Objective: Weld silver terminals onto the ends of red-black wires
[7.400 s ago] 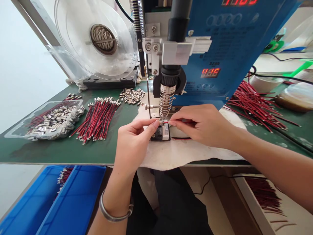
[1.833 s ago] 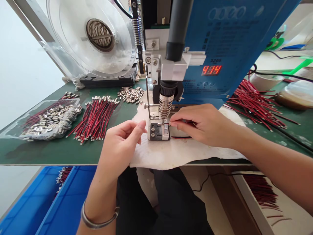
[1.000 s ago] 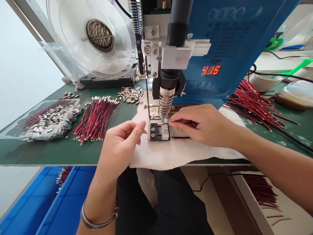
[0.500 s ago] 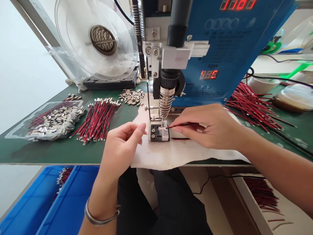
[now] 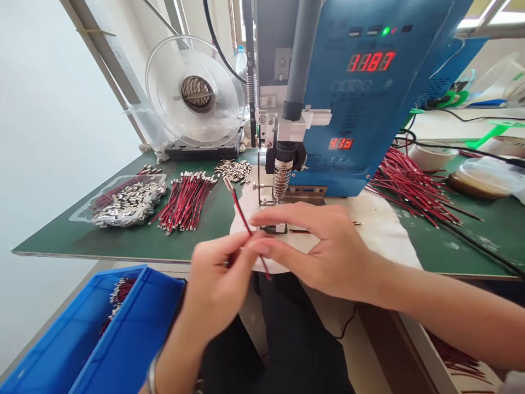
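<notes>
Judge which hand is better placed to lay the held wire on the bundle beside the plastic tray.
Probably the left hand: it is nearer the bundle and seems to pinch the wire; the right hand is farther.

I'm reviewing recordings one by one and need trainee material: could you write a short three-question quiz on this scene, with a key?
1. Multiple choice: as pictured, where is the clear reel relative to the blue machine?
A) To its left
B) To its right
C) Directly beneath it

2. True or false: the metal end of the red-and-black wire is higher in the picture than the left hand.

3. Count: how many red number displays are lit on the machine?

Key: 1. A; 2. True; 3. Two
</notes>
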Available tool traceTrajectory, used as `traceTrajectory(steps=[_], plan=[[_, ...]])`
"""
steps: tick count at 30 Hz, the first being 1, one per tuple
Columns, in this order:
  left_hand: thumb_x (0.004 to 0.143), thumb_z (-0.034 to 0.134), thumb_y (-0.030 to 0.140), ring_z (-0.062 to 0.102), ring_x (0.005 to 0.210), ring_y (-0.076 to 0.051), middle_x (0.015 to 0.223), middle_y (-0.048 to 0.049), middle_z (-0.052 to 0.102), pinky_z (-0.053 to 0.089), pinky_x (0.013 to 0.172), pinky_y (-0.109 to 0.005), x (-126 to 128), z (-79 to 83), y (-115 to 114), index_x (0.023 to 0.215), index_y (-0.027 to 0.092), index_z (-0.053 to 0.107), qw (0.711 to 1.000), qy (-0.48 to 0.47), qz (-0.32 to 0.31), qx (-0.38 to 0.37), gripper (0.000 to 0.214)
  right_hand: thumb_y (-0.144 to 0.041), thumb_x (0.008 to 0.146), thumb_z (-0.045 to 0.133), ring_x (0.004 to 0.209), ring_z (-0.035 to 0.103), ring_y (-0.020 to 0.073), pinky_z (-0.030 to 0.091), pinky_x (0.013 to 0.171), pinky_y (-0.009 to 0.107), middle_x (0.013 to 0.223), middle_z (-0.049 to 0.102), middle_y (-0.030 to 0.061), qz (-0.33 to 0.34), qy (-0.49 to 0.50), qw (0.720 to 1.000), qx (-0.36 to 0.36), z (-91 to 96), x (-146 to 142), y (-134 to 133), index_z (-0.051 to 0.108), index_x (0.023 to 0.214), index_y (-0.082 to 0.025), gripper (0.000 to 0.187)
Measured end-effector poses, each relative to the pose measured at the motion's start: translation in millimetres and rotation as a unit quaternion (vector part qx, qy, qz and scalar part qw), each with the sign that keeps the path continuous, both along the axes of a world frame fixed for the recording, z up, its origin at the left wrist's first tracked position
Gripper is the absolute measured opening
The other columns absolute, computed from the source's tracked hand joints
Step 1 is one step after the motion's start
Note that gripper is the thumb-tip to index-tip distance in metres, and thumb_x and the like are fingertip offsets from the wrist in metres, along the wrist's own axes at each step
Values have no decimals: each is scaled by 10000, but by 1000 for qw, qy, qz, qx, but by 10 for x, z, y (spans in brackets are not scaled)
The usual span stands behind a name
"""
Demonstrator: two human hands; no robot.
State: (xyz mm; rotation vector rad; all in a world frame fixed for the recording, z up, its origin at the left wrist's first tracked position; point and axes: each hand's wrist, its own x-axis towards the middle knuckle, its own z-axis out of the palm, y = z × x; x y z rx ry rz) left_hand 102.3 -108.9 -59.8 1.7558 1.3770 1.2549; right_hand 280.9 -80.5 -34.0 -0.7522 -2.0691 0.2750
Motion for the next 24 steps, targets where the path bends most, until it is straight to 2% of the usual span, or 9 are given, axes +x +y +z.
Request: traceTrajectory(steps=[3,5,7,8,10,13,18,22,24], plan=[[915,570,431,424,459,-119,579,1,636,322,482,-280,-394,142,187,642,212,714,992,102,73,-13,379,-358,972,651,706,724,150,502,693,258,795,792,18,-23,-90,995,27,-5,236,97,752,915,-191,203],[899,518,440,441,463,-143,543,-9,611,331,521,-297,-654,270,394,583,229,671,968,226,106,-18,409,-330,976,615,679,693,150,456,646,267,777,778,4,-12,-223,974,-46,24,430,191,756,919,-208,195],[865,499,440,474,522,-195,491,-40,537,313,556,-318,-842,404,627,487,231,543,915,373,154,-22,435,-369,977,580,656,657,159,420,623,281,750,760,-4,-28,-315,941,-119,68,610,302,772,949,-241,233],[858,482,446,519,571,-225,543,-69,585,314,569,-329,-902,464,741,472,228,519,880,442,168,-40,445,-403,974,560,654,646,173,406,616,291,748,755,8,-51,-354,923,-144,91,688,360,775,974,-247,265],[862,449,461,630,728,-298,758,-113,725,369,627,-350,-966,550,946,530,227,586,824,542,141,-85,429,-499,965,530,700,651,202,399,624,305,799,760,26,-76,-406,892,-183,127,813,466,772,978,-260,340],[887,375,465,690,943,-399,997,-161,785,457,734,-419,-991,567,1172,663,210,704,781,604,119,-108,472,-514,953,507,783,667,230,419,676,324,867,761,40,-81,-425,874,-222,147,923,573,769,1012,-273,361],[938,317,531,686,1100,-441,1113,-192,779,512,849,-476,-1017,497,1261,895,180,798,759,627,123,-126,596,-502,949,508,863,664,245,423,733,348,963,755,47,-65,-419,873,-242,106,962,614,757,988,-260,350],[980,255,514,664,1141,-440,1186,-207,743,513,908,-528,-1110,595,1116,1093,160,765,769,606,167,-119,631,-507,954,499,919,656,244,430,785,360,1078,733,56,-57,-406,886,-216,46,935,610,738,1015,-239,364],[971,294,499,654,1134,-447,1210,-229,719,512,908,-565,-1241,665,1057,1157,142,733,766,597,197,-130,596,-523,951,506,942,653,245,433,804,360,1102,723,55,-49,-402,890,-208,13,911,611,727,1040,-238,371]])
